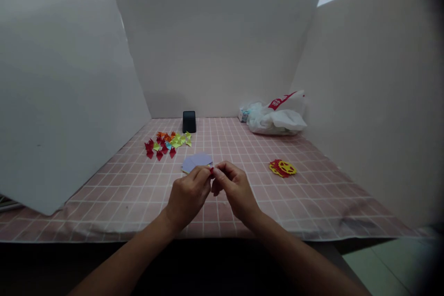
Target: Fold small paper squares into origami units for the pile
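My left hand [189,196] and my right hand [233,189] meet above the middle of the pink checked tablecloth [138,189]. Both pinch a tiny red paper piece [211,171] between their fingertips; most of it is hidden by the fingers. Just beyond the hands lies a small stack of pale purple paper squares [197,161], with a yellow edge showing beneath. Farther back left sits a scatter of several small folded paper pieces [167,144] in red, orange, green and blue.
A red and yellow ring-shaped paper assembly [283,168] lies to the right. A black phone [189,121] stands upright at the back. A white plastic bag [277,118] lies at the back right. White boards [215,51] wall in the table on three sides.
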### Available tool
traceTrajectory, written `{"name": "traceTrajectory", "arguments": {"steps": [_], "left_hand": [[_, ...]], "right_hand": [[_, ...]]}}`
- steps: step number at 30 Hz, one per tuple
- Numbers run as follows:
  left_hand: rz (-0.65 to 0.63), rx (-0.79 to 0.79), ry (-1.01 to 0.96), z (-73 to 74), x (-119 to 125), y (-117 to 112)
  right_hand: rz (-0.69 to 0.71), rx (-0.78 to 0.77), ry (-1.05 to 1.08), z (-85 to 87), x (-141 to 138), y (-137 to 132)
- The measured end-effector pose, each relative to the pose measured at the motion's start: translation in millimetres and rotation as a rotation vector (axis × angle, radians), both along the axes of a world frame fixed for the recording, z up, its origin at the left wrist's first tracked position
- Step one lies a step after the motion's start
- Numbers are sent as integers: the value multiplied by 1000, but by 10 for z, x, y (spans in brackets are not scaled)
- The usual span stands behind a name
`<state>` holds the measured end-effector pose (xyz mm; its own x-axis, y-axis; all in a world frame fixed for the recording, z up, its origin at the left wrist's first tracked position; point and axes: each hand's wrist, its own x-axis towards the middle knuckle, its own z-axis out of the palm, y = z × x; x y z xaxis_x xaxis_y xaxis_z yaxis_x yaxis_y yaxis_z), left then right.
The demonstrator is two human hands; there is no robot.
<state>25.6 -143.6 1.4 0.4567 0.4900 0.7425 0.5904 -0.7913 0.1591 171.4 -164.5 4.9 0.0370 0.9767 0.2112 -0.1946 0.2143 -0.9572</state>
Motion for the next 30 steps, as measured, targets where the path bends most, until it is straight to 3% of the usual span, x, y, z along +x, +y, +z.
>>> {"name": "traceTrajectory", "arguments": {"steps": [7, 16, 23, 27, 30], "left_hand": [[61, 17, 31, -19, 3, -12], [159, 162, 113, -59, 6, -43], [136, 153, 97, -61, 30, -46], [91, 12, -10, -92, 55, -61], [7, -326, -255, -85, 63, -75]], "right_hand": [[-45, 11, -66, -11, -19, -14], [-93, -10, -66, 9, -67, -45], [-105, -39, -47, 12, -73, -36], [-102, -39, -44, 5, -61, -28], [-99, -6, -49, -11, -42, -13]]}}
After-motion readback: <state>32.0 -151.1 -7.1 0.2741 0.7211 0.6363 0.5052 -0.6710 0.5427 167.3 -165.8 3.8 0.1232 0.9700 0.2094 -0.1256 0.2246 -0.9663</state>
